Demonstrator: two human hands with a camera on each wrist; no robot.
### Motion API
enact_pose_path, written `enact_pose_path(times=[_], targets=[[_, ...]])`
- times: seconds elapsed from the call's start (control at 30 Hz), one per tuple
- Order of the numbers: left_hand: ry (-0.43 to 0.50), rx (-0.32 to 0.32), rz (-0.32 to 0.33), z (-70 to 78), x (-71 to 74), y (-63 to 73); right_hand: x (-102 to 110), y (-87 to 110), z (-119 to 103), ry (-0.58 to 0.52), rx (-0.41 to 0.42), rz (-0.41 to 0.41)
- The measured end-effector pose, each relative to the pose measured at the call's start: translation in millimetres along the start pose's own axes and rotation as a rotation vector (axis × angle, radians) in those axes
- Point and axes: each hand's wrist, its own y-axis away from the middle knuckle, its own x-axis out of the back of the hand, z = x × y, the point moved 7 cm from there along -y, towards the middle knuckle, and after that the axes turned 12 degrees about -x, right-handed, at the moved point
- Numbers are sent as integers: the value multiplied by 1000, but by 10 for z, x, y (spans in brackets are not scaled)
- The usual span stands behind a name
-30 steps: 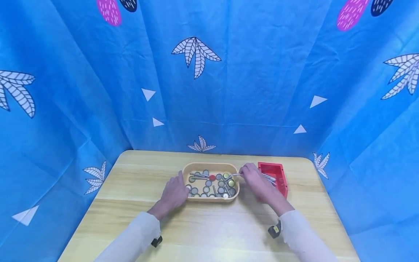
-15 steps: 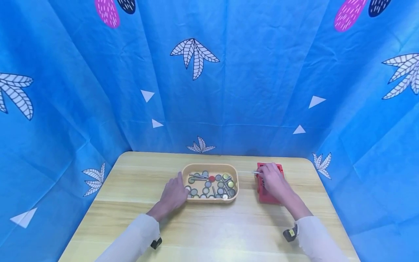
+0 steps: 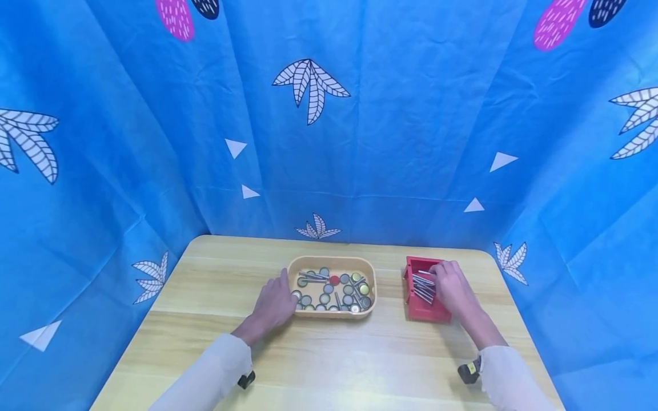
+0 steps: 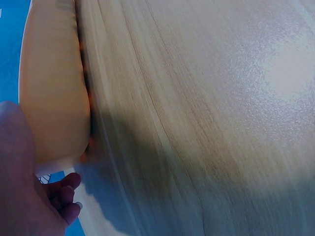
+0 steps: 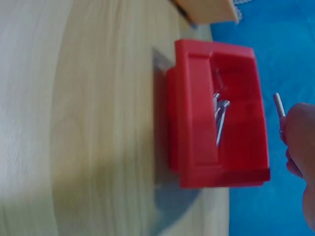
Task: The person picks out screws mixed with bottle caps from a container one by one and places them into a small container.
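Note:
My left hand (image 3: 275, 301) grips the left end of a beige plastic tray (image 3: 372, 265), its thumb at the rim. Tray wall (image 4: 54, 83) and curled fingers show in the left wrist view. Inside the tray lie several round metal caps (image 3: 325, 298), one red cap (image 3: 334, 280) and several thin metal bolts (image 3: 312, 280). My right hand (image 3: 452, 288) is over the right side of a red plastic bin (image 3: 429, 314), pinching a silver bolt (image 5: 279, 104). More bolts (image 3: 424, 290) lie in the bin; the hand hides part of it.
A light wooden table (image 3: 329, 359) carries both containers, with a gap between tray and bin. Blue patterned curtain (image 3: 411, 142) encloses the back and sides. A small dark camera (image 3: 469, 372) sits at the right wrist.
My right hand has moved right with the bolt, from the tray's right edge to above the red bin. The left hand stays at the tray.

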Motion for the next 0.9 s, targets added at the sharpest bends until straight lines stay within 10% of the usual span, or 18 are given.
enact_pose_path(times=[0.3,0.9], targets=[[-1,10,-13,-16,-19,0,-155,37,-5,179,132,24],[-23,14,-32,7,-30,13,-440,45,34,318,137,-13]])
